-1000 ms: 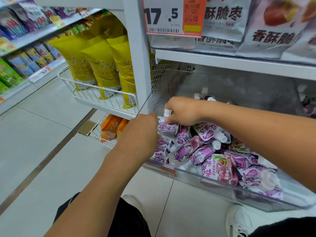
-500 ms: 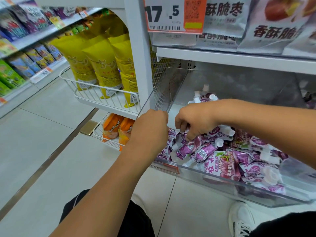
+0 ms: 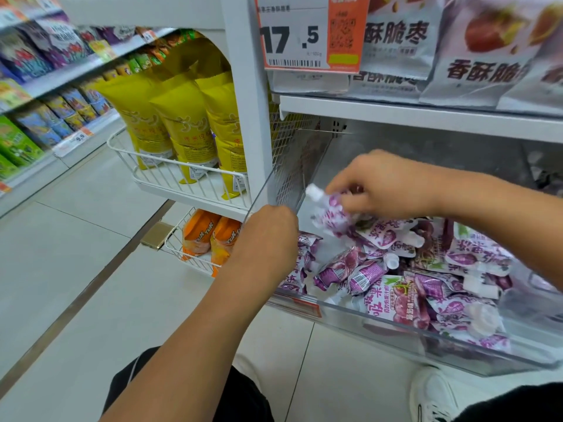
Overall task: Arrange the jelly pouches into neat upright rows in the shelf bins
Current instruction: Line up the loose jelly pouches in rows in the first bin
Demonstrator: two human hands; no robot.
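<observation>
Head view: right hand (image 3: pixel 387 184) pinches one jelly pouch (image 3: pixel 333 216); left hand (image 3: pixel 268 236), grip unclear, at clear bin (image 3: pixel 396 333) heaped with pouches.

Two bare hands show, the left hand (image 3: pixel 268 236) and the right hand (image 3: pixel 387 185). One clear plastic bin (image 3: pixel 396 330) holds purple-and-white spouted jelly pouches (image 3: pixel 393 296), too heaped to count exactly, well over a dozen. Three tall yellow snack bags (image 3: pixel 182 126) stand in one white wire basket (image 3: pixel 170 173). Two orange packets (image 3: pixel 198 233) sit below. One orange-and-white price tag (image 3: pixel 304 35) hangs above.
</observation>
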